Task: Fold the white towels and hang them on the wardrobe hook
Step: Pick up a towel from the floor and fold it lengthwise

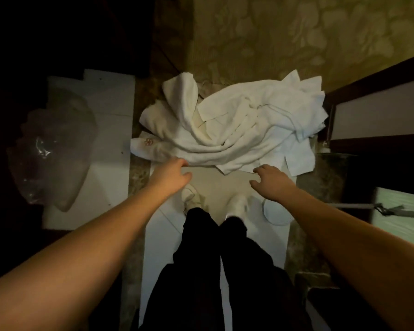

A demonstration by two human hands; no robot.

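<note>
towels: white towels [234,125] are lying in one crumpled heap on the pale floor strip [215,180], straight ahead of the person's feet; heap is spilling onto the patterned carpet [285,37] at its far side
towel detail: one piece at the heap's left edge is showing a small flower mark [148,141]
left hand: left hand [170,173] is reaching forward, fingers loosely spread, holding nothing; fingertips are sitting at the heap's near left edge, contact can't be told
right hand: right hand [270,181] is hovering just short of the heap's near right edge, fingers relaxed and apart, gripping nothing
hook: wardrobe hook isn't identifiable in this view
feet: white shoes [237,204] are standing on the pale strip, dark trousers [215,271] above them
left side: clear plastic bag [50,151] is lying on a white panel [110,111], well apart from the towels
right side: dark-framed furniture [378,111] is standing just beside the heap's right end
lighting: dim, far left is reading black
</note>
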